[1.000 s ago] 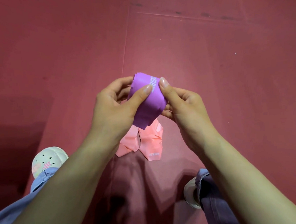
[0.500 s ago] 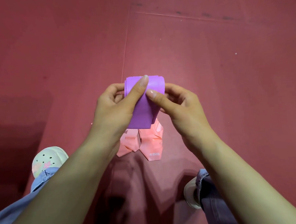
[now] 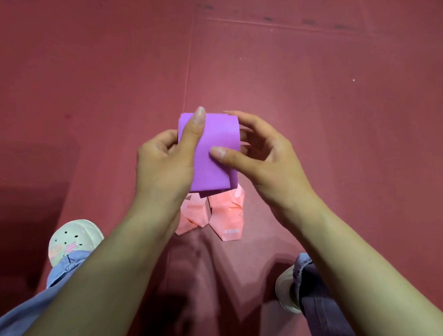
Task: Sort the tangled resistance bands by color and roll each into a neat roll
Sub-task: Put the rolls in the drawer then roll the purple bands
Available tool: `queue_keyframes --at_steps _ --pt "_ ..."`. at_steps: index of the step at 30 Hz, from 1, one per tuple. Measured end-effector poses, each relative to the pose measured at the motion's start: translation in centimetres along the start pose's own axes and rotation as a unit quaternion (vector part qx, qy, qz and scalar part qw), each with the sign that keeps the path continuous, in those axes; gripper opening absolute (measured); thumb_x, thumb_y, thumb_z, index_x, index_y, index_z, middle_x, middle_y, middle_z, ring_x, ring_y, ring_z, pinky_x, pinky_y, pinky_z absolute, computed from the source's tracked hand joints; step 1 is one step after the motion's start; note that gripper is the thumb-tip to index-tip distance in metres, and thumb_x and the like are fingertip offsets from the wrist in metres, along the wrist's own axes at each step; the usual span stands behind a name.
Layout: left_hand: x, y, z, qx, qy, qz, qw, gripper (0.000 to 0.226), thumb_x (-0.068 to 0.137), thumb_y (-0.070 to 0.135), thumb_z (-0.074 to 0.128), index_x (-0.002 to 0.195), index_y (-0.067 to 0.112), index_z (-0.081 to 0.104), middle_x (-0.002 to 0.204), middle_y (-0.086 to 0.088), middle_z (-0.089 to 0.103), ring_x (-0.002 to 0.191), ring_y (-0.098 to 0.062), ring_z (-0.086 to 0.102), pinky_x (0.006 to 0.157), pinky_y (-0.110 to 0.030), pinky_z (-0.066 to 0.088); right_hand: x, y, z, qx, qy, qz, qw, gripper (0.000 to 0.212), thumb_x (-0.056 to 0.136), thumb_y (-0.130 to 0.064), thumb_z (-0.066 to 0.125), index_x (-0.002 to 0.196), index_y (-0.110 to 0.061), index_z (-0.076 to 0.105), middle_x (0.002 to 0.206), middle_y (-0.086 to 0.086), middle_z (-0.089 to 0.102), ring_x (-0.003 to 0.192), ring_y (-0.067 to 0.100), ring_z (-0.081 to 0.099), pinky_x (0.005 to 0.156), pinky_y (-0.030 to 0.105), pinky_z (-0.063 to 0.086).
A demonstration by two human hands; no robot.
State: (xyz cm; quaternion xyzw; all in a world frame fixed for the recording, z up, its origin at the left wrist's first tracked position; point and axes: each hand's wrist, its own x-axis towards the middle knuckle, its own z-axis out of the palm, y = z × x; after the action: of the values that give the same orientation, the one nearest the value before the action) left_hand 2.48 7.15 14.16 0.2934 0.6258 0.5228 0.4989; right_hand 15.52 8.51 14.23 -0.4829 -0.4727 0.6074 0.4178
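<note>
Left hand [image 3: 164, 165] and right hand [image 3: 269, 162] pinch the folded purple band [image 3: 213, 137], thumbs on top. The pink band [image 3: 225, 214] below says "DEGREE" in white.

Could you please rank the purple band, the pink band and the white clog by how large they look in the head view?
1. purple band, held nearer the camera, so it looks enlarged.
2. pink band on the floor, partly hidden.
3. white clog, partly under a trouser leg.
</note>
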Motion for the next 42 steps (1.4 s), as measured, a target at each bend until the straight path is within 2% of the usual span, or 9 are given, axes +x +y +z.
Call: queue_keyframes --at_steps 5,8,12,16,23,29,32,37,42 --pt "-0.2 0.2 0.1 0.015 -0.036 -0.023 0.999 0.061 0.075 0.06 0.069 0.103 0.006 0.068 0.098 -0.017 0.072 0.082 -0.02 0.066 0.079 -0.043 0.056 0.0 -0.2 -0.1 -0.01 0.018 0.006 1.0 0.041 0.078 -0.008 0.075 0.117 -0.01 0.063 0.108 0.01 0.07 0.09 0.014 0.066 0.075 0.022 0.053" --pt "-0.3 0.1 0.4 -0.002 -0.067 -0.012 0.998 0.036 0.084 0.036 0.067 0.114 0.016 0.063 0.095 0.001 0.072 0.08 -0.007 0.068 0.063 -0.022 0.055 0.1 0.0 -0.3 0.015 0.038 0.023 0.999 0.033 0.082 -0.013 0.071 0.114 -0.008 0.065 0.105 0.013 0.07 0.089 0.014 0.066 0.08 0.03 0.056" --pt "-0.2 0.2 0.2 -0.013 -0.095 0.005 0.995 0.03 0.087 0.023 0.065 0.115 0.011 0.063 0.082 0.007 0.073 0.075 -0.007 0.069 0.06 -0.019 0.053 0.1 0.0 -0.4 0.02 0.063 0.044 0.997 0.026 0.086 -0.026 0.068 0.105 -0.007 0.068 0.087 0.005 0.068 0.078 0.009 0.065 0.079 0.028 0.055" --pt "-0.2 0.2 0.2 -0.015 -0.052 0.022 0.998 0.04 0.076 0.037 0.07 0.101 0.006 0.067 0.073 0.004 0.072 0.068 -0.011 0.069 0.059 -0.023 0.053 0.1 0.0 -0.1 0.006 0.055 0.059 0.997 0.032 0.085 -0.034 0.067 0.1 -0.006 0.069 0.089 0.007 0.068 0.079 0.014 0.064 0.081 0.039 0.055" --pt "-0.1 0.1 0.1 -0.012 -0.009 0.02 1.0 0.058 0.063 0.053 0.069 0.091 0.003 0.069 0.07 -0.005 0.072 0.059 -0.013 0.068 0.05 -0.023 0.052 0.1 -0.1 -0.2 0.039 0.003 0.034 0.999 0.049 0.078 -0.007 0.074 0.125 -0.009 0.057 0.115 0.009 0.068 0.096 0.017 0.068 0.076 0.025 0.054" --pt "-0.3 0.0 0.4 0.016 -0.058 0.002 0.998 0.052 0.072 0.052 0.067 0.095 0.005 0.069 0.078 -0.007 0.073 0.06 -0.015 0.07 0.051 -0.019 0.051 0.2 0.0 -0.3 0.006 0.051 0.022 0.998 0.037 0.079 -0.011 0.074 0.114 -0.006 0.064 0.096 0.01 0.072 0.082 0.013 0.068 0.074 0.027 0.056" --pt "-0.3 -0.1 0.4 0.026 -0.07 0.006 0.997 0.035 0.083 0.042 0.066 0.104 0.013 0.068 0.081 0.007 0.071 0.068 -0.004 0.068 0.056 -0.016 0.05 0.2 0.0 -0.4 0.016 0.072 0.041 0.996 0.031 0.081 -0.019 0.074 0.109 -0.006 0.067 0.09 0.008 0.073 0.08 0.013 0.069 0.08 0.031 0.058" --pt "-0.1 0.5 0.2 -0.029 -0.092 0.002 0.995 0.045 0.077 0.052 0.059 0.105 0.02 0.07 0.092 0.001 0.074 0.082 -0.011 0.068 0.071 -0.027 0.055 0.4 0.1 -0.6 0.058 0.064 0.104 0.991 0.022 0.085 -0.033 0.068 0.091 -0.012 0.071 0.077 -0.001 0.068 0.074 0.012 0.066 0.082 0.031 0.056" --pt "0.1 1.2 -0.1 -0.095 -0.051 -0.026 0.994 0.032 0.085 0.049 0.055 0.086 0.02 0.07 0.063 0.009 0.069 0.058 -0.003 0.063 0.054 -0.017 0.049 0.5 -0.1 -0.5 0.149 0.011 0.139 0.979 0.019 0.089 -0.022 0.059 0.078 -0.016 0.073 0.082 0.002 0.069 0.076 0.015 0.066 0.08 0.034 0.052"
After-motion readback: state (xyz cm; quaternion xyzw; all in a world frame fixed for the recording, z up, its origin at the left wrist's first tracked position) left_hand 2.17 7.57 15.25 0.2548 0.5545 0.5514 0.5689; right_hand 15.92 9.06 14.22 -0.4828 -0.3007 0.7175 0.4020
